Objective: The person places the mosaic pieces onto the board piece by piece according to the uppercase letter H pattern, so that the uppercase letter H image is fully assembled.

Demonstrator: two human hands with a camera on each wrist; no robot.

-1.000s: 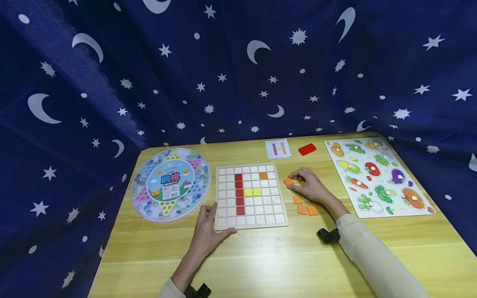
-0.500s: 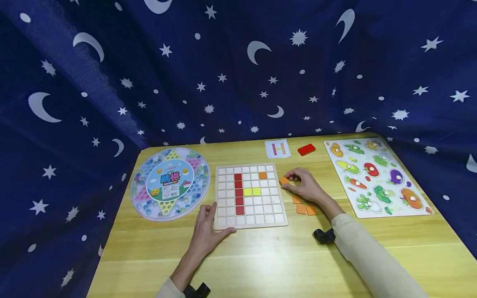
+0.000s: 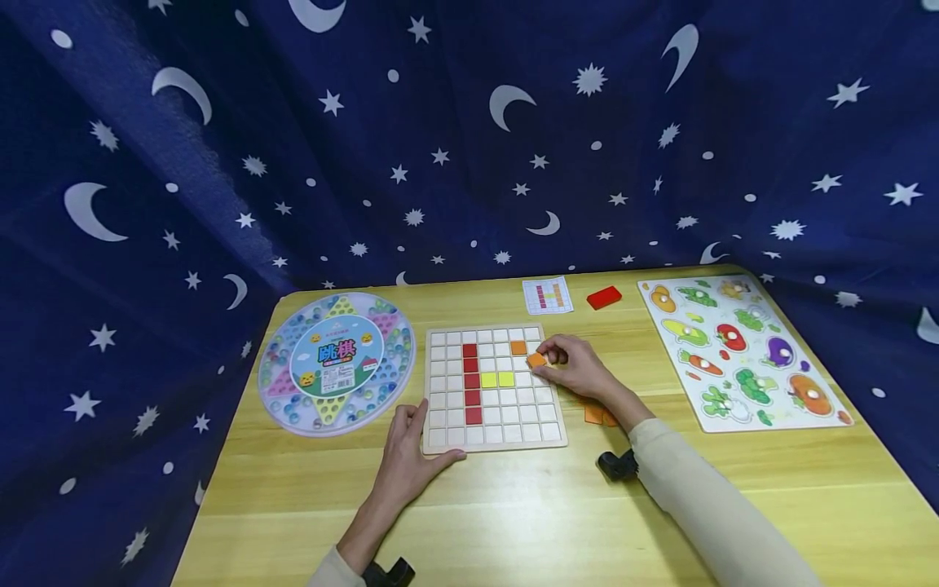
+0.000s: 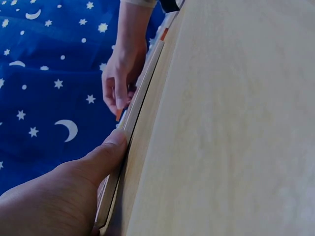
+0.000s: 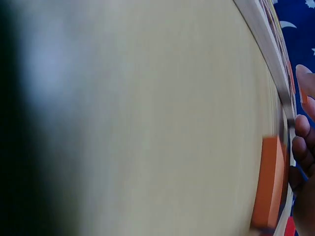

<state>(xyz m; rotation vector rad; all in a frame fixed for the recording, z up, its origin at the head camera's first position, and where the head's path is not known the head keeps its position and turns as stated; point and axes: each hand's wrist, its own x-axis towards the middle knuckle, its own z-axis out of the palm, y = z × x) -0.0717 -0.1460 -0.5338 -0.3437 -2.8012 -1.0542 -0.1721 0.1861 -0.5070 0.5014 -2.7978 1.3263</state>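
A square wooden grid board (image 3: 495,447) lies mid-table, with white cells, a column of red tiles (image 3: 473,381), two yellow tiles (image 3: 496,379) and one seated orange tile (image 3: 517,348). At its near left corner rests my left hand (image 3: 405,456), index finger along the left edge and thumb touching the front edge. My right hand (image 3: 579,368) pinches another orange tile (image 3: 537,360) over the board's right side, close to the seated one. In the left wrist view, that pinched tile (image 4: 119,114) hangs tilted from the fingertips.
Loose orange tiles (image 3: 594,413) lie right of the board, partly hidden by my right forearm. Behind stand a small pattern card (image 3: 547,295) and a red block (image 3: 605,297). A round marble game (image 3: 336,363) sits left; a vegetable puzzle (image 3: 741,350) lies right.
My right hand has carried the pinched orange tile leftward, from beside the board to over its right columns. My left hand stays at the corner.
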